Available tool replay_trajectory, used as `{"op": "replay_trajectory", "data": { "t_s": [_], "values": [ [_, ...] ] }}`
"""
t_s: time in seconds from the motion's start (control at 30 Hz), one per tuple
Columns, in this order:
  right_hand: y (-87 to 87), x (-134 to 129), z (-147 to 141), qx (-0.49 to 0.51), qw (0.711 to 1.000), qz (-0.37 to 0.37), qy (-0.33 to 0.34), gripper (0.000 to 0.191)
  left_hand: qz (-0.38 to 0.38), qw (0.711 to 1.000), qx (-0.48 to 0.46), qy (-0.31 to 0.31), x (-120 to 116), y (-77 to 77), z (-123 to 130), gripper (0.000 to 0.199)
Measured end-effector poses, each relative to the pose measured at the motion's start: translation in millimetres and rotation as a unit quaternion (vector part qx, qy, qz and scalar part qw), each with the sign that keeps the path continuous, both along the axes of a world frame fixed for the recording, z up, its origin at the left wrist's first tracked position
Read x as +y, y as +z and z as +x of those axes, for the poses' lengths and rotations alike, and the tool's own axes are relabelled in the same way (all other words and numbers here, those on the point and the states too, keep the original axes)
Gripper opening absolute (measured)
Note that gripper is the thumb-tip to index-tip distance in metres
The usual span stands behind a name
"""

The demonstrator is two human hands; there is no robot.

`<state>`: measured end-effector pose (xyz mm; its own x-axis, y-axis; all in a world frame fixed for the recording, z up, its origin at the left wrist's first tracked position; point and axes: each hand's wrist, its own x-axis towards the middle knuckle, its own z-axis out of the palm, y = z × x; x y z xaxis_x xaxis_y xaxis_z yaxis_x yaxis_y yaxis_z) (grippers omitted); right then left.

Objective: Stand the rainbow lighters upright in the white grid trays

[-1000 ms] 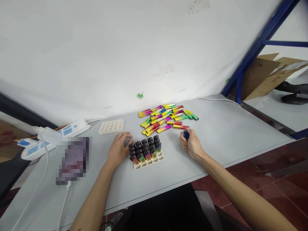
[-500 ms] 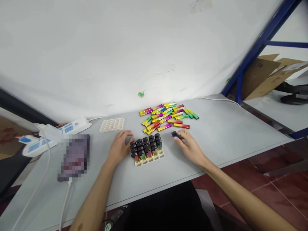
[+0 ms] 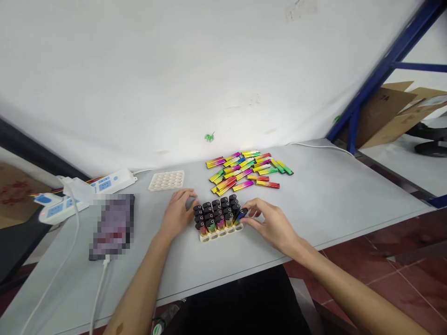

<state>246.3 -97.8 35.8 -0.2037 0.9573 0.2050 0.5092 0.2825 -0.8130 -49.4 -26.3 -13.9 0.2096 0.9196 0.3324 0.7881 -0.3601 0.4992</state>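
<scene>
Several lighters point(image 3: 211, 225) with black tops and shiny coloured bodies stand upright in rows in a white tray of oval holes point(image 3: 220, 235). At the tray's right front corner, my right hand point(image 3: 268, 223) pinches a blue lighter point(image 3: 240, 215) by its top between thumb and fingers. That lighter tilts, its lower end at a hole of the nearest filled row. My left hand point(image 3: 179, 211) lies along the tray's left side, thumb and fingers apart, near the leftmost lighters; whether it touches them is unclear. The front row of holes shows bare.
Behind the tray lies a loose pile of coloured lighters point(image 3: 243, 175). A second white holed tray point(image 3: 166, 180) sits at back left. Power strips point(image 3: 101, 184), a blurred-out device point(image 3: 113, 226) and white cables point(image 3: 71, 232) occupy the left side. Cardboard boxes point(image 3: 387, 111) stand at right.
My right hand has moved left with the blue lighter, from beside the tray to its right front corner. My left hand stays at the tray's left side. The view has shifted slightly.
</scene>
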Motion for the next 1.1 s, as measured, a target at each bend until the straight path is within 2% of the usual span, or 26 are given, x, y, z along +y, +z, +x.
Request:
{"op": "replay_trajectory", "data": {
  "t_s": [0.3, 0.4, 0.47, 0.53, 0.6, 0.67, 0.73, 0.83, 0.9, 0.97, 1.03, 1.1],
  "values": [
    [4.1, -1.6, -1.6, -0.054, 0.998, 0.004, 0.027, 0.024, 0.004, 1.0, 0.004, -0.001, 0.2, 0.1, -0.3, 0.016],
    [9.5, 8.1, 8.5, -0.06, 0.998, 0.014, -0.003, 0.022, 0.002, 1.0, 0.008, -0.001, 0.1, 0.5, -0.3, 0.016],
    [9.8, 22.5, 22.0, -0.095, 0.993, 0.032, -0.057, 0.025, 0.001, 1.0, 0.01, 0.001, 0.0, 0.6, -0.4, 0.017],
    [5.6, 40.6, 40.1, -0.169, 0.976, 0.06, -0.125, 0.025, -0.002, 1.0, 0.011, 0.001, -0.1, 0.9, -0.4, 0.017],
    [-2.5, 57.4, 60.6, -0.265, 0.946, 0.081, -0.169, 0.024, -0.006, 1.0, 0.011, 0.002, -0.3, 1.3, -0.3, 0.018],
    [-11.9, 69.4, 80.4, -0.338, 0.922, 0.071, -0.177, 0.028, -0.007, 1.0, 0.01, 0.002, -0.5, 1.8, -0.3, 0.018],
    [-19.8, 75.4, 96.7, -0.366, 0.916, 0.052, -0.157, 0.028, -0.005, 1.0, 0.01, 0.001, -0.3, 2.1, -0.2, 0.018],
    [-23.7, 77.3, 111.0, -0.295, 0.946, 0.042, -0.126, 0.022, -0.001, 1.0, 0.012, 0.004, 0.3, 1.6, -0.1, 0.017],
    [-20.1, 77.0, 113.3, -0.177, 0.977, 0.016, -0.12, 0.023, 0.001, 1.0, 0.013, 0.007, 1.0, 0.5, -0.3, 0.016],
    [-13.4, 77.4, 109.8, -0.029, 0.993, -0.034, -0.113, 0.029, 0.005, 1.0, 0.011, 0.006, 1.6, -0.9, -0.8, 0.016],
    [-6.7, 79.4, 101.3, 0.117, 0.985, -0.076, -0.102, 0.035, 0.009, 1.0, 0.006, 0.003, 2.1, -1.9, -1.4, 0.016],
    [-3.1, 83.5, 89.4, 0.224, 0.966, -0.098, -0.089, 0.038, 0.012, 1.0, 0.002, 0.001, 2.4, -2.2, -1.8, 0.016]
  ]
}}
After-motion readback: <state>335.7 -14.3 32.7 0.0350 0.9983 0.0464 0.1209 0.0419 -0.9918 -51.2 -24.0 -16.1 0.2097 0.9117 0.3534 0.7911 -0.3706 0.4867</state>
